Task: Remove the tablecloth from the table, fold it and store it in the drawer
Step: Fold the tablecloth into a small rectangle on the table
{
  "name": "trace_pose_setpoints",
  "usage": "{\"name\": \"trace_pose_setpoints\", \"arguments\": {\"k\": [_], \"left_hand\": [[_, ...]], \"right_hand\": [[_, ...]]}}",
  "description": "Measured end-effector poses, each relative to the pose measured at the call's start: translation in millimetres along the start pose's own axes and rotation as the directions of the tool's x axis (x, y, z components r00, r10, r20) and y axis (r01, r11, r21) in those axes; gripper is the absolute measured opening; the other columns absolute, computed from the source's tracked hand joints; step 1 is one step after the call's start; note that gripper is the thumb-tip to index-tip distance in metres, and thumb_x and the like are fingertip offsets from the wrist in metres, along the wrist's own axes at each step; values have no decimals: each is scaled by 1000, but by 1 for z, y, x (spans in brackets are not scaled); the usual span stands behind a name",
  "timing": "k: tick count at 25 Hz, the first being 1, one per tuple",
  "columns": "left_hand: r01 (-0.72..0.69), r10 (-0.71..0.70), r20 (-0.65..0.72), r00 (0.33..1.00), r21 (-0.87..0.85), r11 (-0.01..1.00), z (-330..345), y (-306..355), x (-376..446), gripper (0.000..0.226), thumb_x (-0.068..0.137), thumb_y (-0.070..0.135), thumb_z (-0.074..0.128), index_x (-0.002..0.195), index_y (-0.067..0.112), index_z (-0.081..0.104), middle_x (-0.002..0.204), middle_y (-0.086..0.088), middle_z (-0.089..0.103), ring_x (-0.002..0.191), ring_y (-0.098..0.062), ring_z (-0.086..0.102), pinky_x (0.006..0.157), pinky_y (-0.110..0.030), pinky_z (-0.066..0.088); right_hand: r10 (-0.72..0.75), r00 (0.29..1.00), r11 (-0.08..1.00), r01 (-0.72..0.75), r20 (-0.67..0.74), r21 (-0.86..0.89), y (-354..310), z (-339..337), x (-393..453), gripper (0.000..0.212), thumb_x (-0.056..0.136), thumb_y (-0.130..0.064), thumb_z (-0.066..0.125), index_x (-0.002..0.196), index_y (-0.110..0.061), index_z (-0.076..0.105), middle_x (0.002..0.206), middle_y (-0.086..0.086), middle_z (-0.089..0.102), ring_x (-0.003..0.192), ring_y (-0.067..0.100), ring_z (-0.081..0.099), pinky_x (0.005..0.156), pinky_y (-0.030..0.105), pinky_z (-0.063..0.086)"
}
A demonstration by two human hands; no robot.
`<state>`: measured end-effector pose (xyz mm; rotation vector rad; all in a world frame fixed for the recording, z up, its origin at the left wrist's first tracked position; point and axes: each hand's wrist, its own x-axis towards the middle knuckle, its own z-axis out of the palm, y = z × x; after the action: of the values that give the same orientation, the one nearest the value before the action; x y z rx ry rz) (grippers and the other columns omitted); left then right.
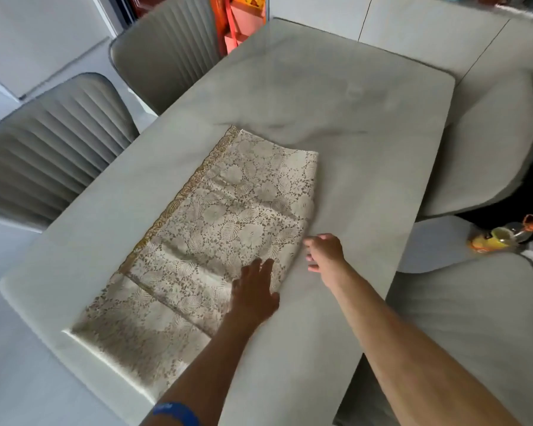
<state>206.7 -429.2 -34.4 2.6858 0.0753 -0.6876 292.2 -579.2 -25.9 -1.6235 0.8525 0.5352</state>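
A cream lace tablecloth with a gold border lies folded into a long strip on the grey table, its near end hanging over the front left edge. My left hand presses flat on the cloth near its right edge, fingers straight. My right hand is at the strip's right edge, fingers curled at the fabric; whether it pinches the cloth is unclear. No drawer is in view.
Two ribbed grey chairs stand along the table's left side, and two more grey chairs on the right. A bottle with an orange cap lies on a right-hand chair. Orange items stand beyond the far end.
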Motion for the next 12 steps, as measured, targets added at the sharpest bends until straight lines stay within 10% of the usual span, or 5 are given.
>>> {"name": "trace_pose_setpoints", "arguments": {"k": [3, 7, 12], "left_hand": [[51, -46, -70, 996, 66, 997, 17, 3, 20, 82, 84, 31, 59, 151, 24, 14, 146, -2, 27, 126, -26, 31, 94, -41, 47], [30, -25, -165, 986, 29, 999, 18, 1, 12, 75, 79, 14, 51, 149, 19, 28, 135, -5, 46, 112, -25, 44, 80, -38, 51], [-42, 35, -193, 980, -35, 998, 16, 3, 3, 79, 76, 4, 51, 150, 17, 29, 135, -11, 49, 108, -30, 47, 84, -43, 48]], "right_hand": [[175, 978, 904, -205, 113, 375, -10, 13, 28, 9, 80, -9, 62, 73, -13, 59, 61, 4, 55, 50, 17, 47, 52, 24, 37], [148, 950, 882, -252, 273, 399, -34, 22, 27, 21, 77, -23, 71, 69, -20, 52, 61, -3, 47, 50, 12, 39, 45, 24, 30], [-260, 932, 807, 65, 254, 586, -73, 24, 25, 53, 80, -5, 67, 128, -21, 52, 121, 4, 66, 105, 24, 64, 83, 38, 54]]}}
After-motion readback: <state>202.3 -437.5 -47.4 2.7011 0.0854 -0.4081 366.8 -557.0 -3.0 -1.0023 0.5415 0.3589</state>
